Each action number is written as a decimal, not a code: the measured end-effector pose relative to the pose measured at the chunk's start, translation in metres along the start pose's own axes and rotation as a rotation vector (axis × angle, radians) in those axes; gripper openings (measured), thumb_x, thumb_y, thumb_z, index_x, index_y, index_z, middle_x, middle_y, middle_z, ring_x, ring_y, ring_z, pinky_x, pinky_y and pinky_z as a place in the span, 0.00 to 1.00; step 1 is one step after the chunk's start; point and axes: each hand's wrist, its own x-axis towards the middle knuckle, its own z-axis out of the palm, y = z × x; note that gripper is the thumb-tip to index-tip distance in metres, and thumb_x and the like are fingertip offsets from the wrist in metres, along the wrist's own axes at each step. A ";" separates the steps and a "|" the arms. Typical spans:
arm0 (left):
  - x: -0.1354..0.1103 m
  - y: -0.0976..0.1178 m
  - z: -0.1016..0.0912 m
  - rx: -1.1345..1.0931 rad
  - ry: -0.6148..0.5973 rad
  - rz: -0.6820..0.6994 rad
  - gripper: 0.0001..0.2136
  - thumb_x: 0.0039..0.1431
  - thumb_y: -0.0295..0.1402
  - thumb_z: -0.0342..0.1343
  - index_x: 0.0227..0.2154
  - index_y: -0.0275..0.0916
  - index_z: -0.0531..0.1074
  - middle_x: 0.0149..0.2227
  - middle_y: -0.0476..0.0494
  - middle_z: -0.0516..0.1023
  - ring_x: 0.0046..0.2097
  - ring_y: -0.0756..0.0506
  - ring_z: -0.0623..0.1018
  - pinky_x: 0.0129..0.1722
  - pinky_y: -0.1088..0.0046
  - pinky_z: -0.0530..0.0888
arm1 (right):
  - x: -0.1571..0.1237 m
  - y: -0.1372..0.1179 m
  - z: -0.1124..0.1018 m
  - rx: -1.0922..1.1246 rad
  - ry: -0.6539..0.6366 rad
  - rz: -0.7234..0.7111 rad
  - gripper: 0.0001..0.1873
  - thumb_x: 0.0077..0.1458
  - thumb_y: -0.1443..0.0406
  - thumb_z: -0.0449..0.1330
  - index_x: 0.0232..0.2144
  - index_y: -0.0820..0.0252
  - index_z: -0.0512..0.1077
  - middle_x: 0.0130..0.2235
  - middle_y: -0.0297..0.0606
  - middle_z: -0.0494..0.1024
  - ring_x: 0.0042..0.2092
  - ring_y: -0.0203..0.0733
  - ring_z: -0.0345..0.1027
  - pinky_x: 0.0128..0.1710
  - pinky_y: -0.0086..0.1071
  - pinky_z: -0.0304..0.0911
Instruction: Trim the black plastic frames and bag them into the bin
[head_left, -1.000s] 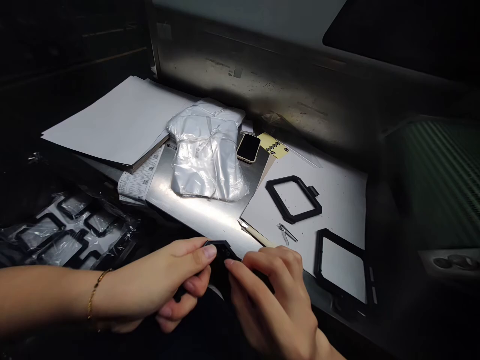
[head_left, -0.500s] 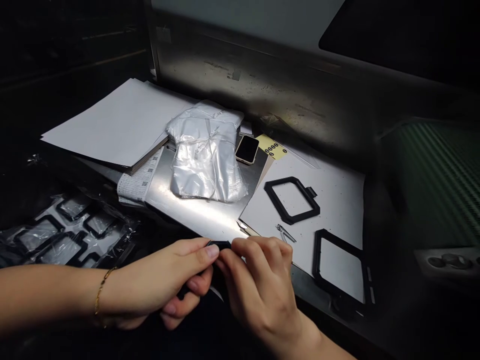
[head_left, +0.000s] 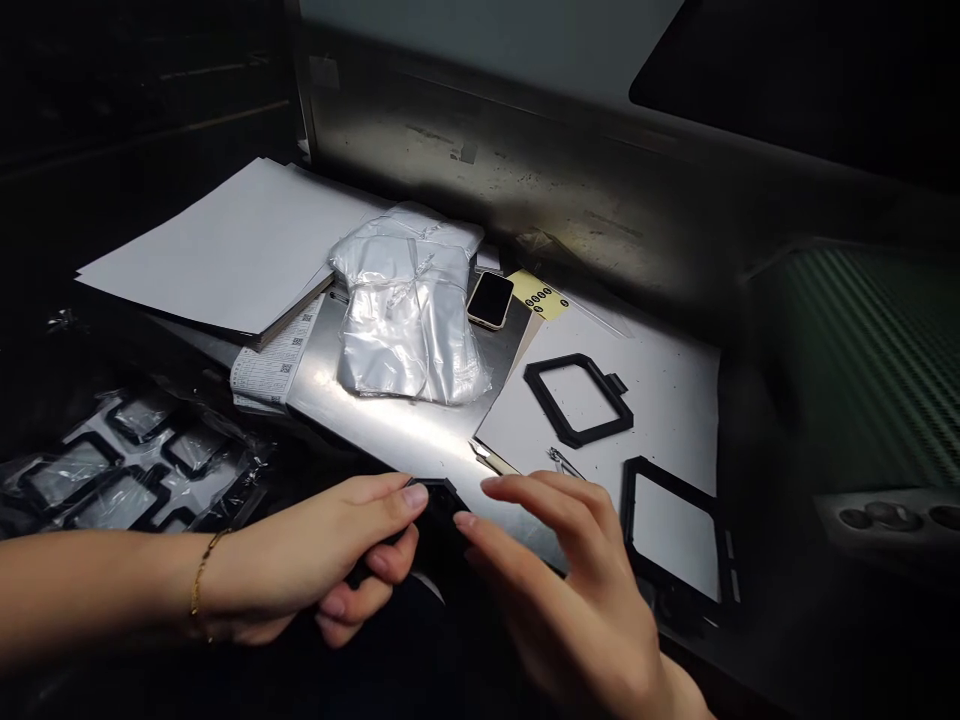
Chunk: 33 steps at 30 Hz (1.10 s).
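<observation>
My left hand [head_left: 322,560] is closed on a black plastic frame [head_left: 439,487], thumb on top and fingers curled below. Only a corner of this frame stands out against the dark; the rest is hidden by the hand or lost in shadow. Just right of it, my right hand [head_left: 577,590] is open, with thumb and forefinger apart and nothing visible between them. Its thumb tip is close to the frame's edge; I cannot tell if it touches. Beyond the right hand, a small metal clipper [head_left: 564,461] rests on a white sheet [head_left: 675,400], partly covered by the fingers.
Two black frames [head_left: 579,437] [head_left: 670,578] lie on the sheet. Clear plastic bags [head_left: 390,340], a phone [head_left: 491,299] and a yellow label sheet [head_left: 541,294] are further back. Stacked white paper [head_left: 232,240] is at the left, above bagged black frames [head_left: 97,460].
My right hand has let go of the black frame and drawn back to the right, its fingers spreading. My left hand keeps its hold, shifting slightly left in the view.
</observation>
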 end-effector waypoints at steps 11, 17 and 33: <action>0.001 -0.001 0.003 0.007 0.043 -0.006 0.14 0.56 0.46 0.39 0.29 0.42 0.62 0.19 0.59 0.57 0.13 0.60 0.50 0.11 0.85 0.49 | 0.015 -0.009 0.018 -0.287 -0.078 -0.311 0.11 0.49 0.76 0.50 0.26 0.68 0.72 0.38 0.44 0.74 0.44 0.46 0.60 0.40 0.40 0.53; -0.004 -0.004 -0.001 -0.002 0.036 0.010 0.16 0.56 0.45 0.40 0.20 0.39 0.58 0.13 0.61 0.54 0.12 0.59 0.47 0.12 0.83 0.49 | 0.015 -0.008 0.007 -0.020 -0.097 -0.131 0.05 0.47 0.75 0.54 0.27 0.65 0.69 0.38 0.42 0.74 0.44 0.43 0.60 0.42 0.40 0.57; 0.019 -0.047 -0.054 0.189 0.217 0.102 0.12 0.52 0.41 0.49 0.37 0.42 0.68 0.36 0.49 0.70 0.35 0.50 0.71 0.35 0.74 0.68 | -0.063 0.002 0.012 0.227 -0.524 0.151 0.05 0.51 0.70 0.54 0.29 0.54 0.67 0.41 0.31 0.73 0.48 0.42 0.59 0.42 0.38 0.62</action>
